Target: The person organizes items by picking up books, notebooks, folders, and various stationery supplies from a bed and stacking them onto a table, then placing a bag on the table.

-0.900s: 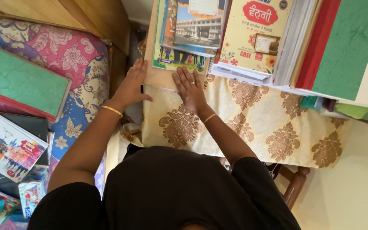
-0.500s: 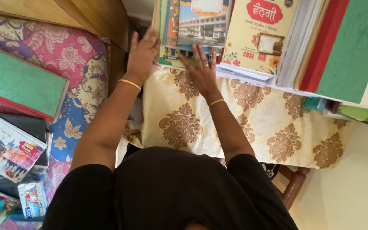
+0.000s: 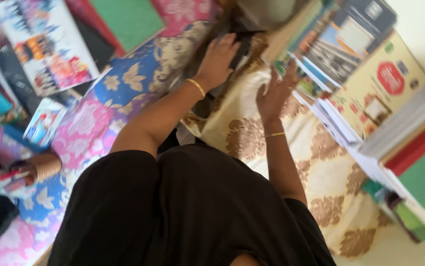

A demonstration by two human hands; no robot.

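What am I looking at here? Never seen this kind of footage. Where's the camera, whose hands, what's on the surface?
There is no machine: a person in a black top works with two bare hands. The one camera sits on the person's head and looks down, so the picture tilts and blurs as the head turns.

The left hand, with a gold bangle at the wrist, lies flat near the table's corner, by a dark gap. The right hand is spread open at the edge of a stack of books, touching it; neither hand grips anything that shows.

The books rest on a table under a cream cloth with brown patterns. To the left is a floral bedcover strewn with more books, among them an illustrated booklet.
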